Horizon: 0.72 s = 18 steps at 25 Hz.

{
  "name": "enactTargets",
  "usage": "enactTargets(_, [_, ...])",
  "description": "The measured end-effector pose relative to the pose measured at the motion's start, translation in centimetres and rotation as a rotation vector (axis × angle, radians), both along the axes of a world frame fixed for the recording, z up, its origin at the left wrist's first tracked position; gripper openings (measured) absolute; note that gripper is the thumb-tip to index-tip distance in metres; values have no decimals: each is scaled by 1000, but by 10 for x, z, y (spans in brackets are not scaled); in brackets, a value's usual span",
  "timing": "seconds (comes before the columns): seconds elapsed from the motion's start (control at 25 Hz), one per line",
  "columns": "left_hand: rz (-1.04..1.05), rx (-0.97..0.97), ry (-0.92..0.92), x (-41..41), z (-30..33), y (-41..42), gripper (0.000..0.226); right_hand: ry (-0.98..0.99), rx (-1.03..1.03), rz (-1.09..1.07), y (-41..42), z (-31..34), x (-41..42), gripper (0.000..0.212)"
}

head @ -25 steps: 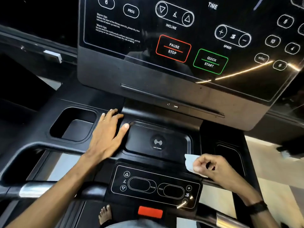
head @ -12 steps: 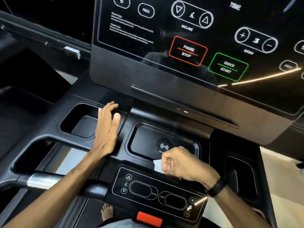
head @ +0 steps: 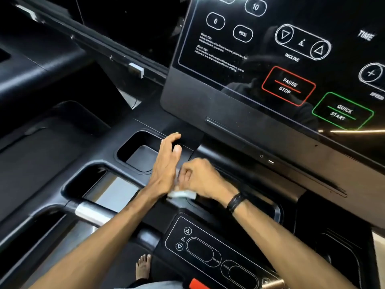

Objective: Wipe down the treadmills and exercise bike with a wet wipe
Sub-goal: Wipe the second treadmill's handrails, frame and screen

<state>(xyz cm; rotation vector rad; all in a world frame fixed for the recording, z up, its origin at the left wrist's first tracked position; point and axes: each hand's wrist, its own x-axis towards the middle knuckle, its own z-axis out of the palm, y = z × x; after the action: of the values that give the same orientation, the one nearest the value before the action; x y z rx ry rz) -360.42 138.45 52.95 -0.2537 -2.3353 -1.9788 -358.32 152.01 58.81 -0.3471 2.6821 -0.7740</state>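
**Wipe at the tray's left edge**

Head view, treadmill (head: 116, 207) console. R hand (head: 201, 180), fingers curled, pinches the wipe (head: 182, 193) and presses it on the near-left edge of the centre tray (head: 279, 212); wipe shows as a pale crumpled strip under the knuckles (partly hidden by the hand). L hand (head: 166, 163) lies flat, fingers straight and together, on the ridge between tray and cup well (head: 133, 152), holding nothing; its thumb side is just beside the R knuckles. Dark band (head: 235, 202) on R wrist. Far right: display (head: 270, 65) w/ PAUSE/STOP and QUICK START labels. Near: small keypad (head: 208, 247), red tab (head: 196, 284), bare foot (head: 143, 266).
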Motion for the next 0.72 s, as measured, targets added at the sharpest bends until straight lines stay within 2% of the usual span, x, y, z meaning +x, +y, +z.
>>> enactTargets(0.08, [-14,-47,-12,1,3,1,68,68,-42,-244,20,0,-27,11])
enactTargets(0.16, [-24,-81,-16,3,6,1,69,132,2,-347,27,3,-38,16])
enactTargets(0.28, [-17,-83,11,3,4,1,69,212,29,-147,10,-1,-10,12])
enactTargets(0.4, [-9,-99,11,4,3,1,67,151,-33,84,-2,-12,29,25])
enactTargets(0.48, [-14,-156,-12,4,5,2,68,218,-53,99,7,-21,20,21])
enactTargets(0.56, [-24,-269,-8,4,8,4,75,407,20,73,22,-27,3,5])
enactTargets(0.64, [-58,-371,21,5,11,6,81,561,117,25,37,-32,-5,13])
enactTargets(0.72, [-100,-429,24,7,17,8,83,613,255,42,52,-38,1,27])
